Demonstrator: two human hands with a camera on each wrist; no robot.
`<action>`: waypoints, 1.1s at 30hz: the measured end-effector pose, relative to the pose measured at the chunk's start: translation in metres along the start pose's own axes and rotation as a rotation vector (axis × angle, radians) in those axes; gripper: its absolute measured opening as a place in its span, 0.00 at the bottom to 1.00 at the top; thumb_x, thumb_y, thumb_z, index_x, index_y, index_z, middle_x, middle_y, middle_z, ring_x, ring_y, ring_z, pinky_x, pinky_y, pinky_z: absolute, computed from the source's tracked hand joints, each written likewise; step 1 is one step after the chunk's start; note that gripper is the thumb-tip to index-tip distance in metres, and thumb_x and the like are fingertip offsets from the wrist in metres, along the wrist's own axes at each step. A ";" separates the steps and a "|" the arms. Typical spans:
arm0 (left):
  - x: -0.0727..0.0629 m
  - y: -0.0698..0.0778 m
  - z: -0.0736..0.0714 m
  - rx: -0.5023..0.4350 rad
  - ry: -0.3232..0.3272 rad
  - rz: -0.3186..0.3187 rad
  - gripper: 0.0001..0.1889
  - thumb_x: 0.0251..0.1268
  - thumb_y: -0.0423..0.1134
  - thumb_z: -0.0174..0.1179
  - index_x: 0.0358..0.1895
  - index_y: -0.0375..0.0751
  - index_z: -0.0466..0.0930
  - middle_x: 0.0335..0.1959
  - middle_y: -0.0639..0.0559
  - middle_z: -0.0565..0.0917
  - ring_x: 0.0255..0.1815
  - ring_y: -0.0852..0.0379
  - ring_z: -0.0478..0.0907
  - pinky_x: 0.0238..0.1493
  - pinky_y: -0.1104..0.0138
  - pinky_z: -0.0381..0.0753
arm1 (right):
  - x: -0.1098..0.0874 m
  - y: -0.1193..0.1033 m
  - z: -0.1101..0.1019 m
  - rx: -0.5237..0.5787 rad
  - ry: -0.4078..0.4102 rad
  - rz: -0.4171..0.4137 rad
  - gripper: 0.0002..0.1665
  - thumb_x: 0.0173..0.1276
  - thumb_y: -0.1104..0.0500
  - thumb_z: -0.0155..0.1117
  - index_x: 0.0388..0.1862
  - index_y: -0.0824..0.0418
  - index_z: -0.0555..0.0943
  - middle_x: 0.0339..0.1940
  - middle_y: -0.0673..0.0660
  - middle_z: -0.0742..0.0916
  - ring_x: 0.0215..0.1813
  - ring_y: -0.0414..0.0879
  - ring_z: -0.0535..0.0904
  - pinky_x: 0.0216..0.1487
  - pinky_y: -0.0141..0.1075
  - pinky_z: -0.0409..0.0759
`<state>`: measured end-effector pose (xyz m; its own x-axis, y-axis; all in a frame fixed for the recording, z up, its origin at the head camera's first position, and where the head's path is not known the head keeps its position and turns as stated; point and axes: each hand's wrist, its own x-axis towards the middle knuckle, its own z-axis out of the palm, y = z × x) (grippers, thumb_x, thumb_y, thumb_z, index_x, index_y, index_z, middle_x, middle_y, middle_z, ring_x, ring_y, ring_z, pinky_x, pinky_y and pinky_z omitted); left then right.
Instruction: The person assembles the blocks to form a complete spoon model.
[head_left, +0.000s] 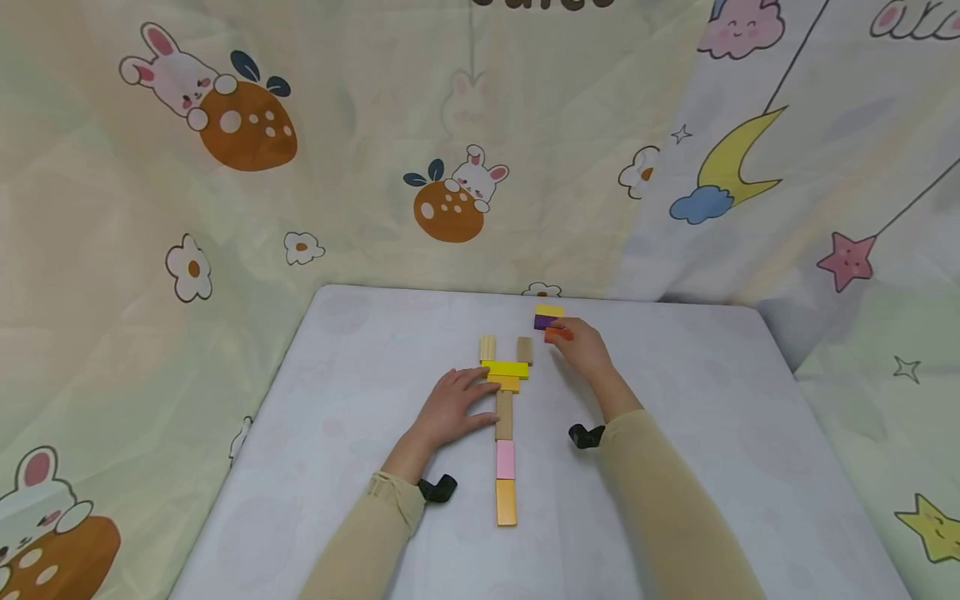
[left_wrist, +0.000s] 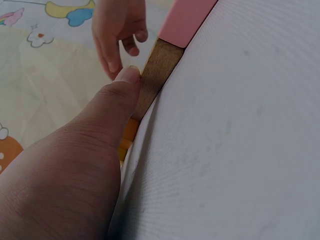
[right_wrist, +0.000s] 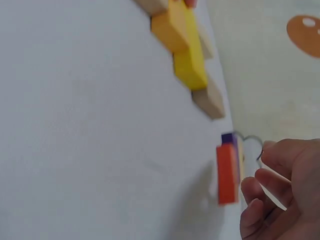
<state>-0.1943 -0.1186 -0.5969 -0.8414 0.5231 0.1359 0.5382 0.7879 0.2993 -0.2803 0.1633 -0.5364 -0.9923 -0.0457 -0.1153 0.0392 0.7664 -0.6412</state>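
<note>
Wooden blocks lie in a long line on the table. From the near end come a golden block [head_left: 506, 503], a pink block [head_left: 506, 460] and a brown block [head_left: 504, 417]. Crosswise above these lie an orange block [head_left: 507, 384] and a yellow block [head_left: 512, 369]. My left hand [head_left: 450, 408] rests along the left of this line, its thumb at the brown block and its fingertips at the yellow and orange ones. Farther back, my right hand [head_left: 587, 348] is beside a red block [right_wrist: 227, 175], fingers loosely bent with a gap to it in the right wrist view.
A purple block [head_left: 543, 322] and another yellow block [head_left: 549, 310] lie right behind the red one. Two upright-lying blocks, one pale [head_left: 488, 347] and one tan [head_left: 525, 350], extend beyond the crosswise pair. A patterned cloth [head_left: 360, 125] hangs behind the white table [head_left: 675, 375].
</note>
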 end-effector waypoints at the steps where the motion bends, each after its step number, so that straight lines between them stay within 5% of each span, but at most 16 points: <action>1: 0.000 0.000 0.000 0.000 0.001 0.001 0.34 0.63 0.72 0.51 0.70 0.65 0.70 0.76 0.58 0.63 0.76 0.52 0.61 0.80 0.51 0.52 | -0.001 0.007 -0.001 0.014 0.000 0.018 0.24 0.75 0.49 0.57 0.67 0.55 0.74 0.70 0.59 0.75 0.72 0.59 0.67 0.74 0.57 0.66; 12: 0.001 -0.002 0.001 0.001 -0.014 -0.003 0.34 0.64 0.71 0.52 0.70 0.65 0.69 0.77 0.58 0.63 0.77 0.53 0.59 0.81 0.53 0.50 | -0.002 0.049 -0.002 0.053 -0.015 0.009 0.30 0.76 0.52 0.56 0.75 0.52 0.66 0.77 0.58 0.69 0.78 0.59 0.59 0.77 0.57 0.59; 19: 0.002 -0.003 0.005 0.011 -0.024 -0.014 0.34 0.63 0.73 0.50 0.71 0.67 0.68 0.77 0.60 0.61 0.77 0.54 0.58 0.81 0.54 0.49 | 0.001 0.049 0.002 0.067 -0.017 0.073 0.31 0.75 0.51 0.57 0.75 0.49 0.66 0.77 0.57 0.69 0.79 0.59 0.59 0.77 0.58 0.59; 33: 0.000 -0.003 0.004 0.011 0.003 -0.003 0.34 0.63 0.73 0.50 0.70 0.67 0.69 0.77 0.60 0.62 0.76 0.54 0.60 0.81 0.54 0.51 | 0.004 0.047 0.003 -0.017 0.028 0.050 0.27 0.74 0.53 0.57 0.71 0.55 0.71 0.72 0.61 0.73 0.75 0.60 0.64 0.75 0.56 0.63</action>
<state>-0.1963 -0.1198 -0.6016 -0.8433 0.5193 0.1383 0.5359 0.7932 0.2893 -0.2818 0.1971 -0.5697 -0.9920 0.0107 -0.1261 0.0875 0.7783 -0.6218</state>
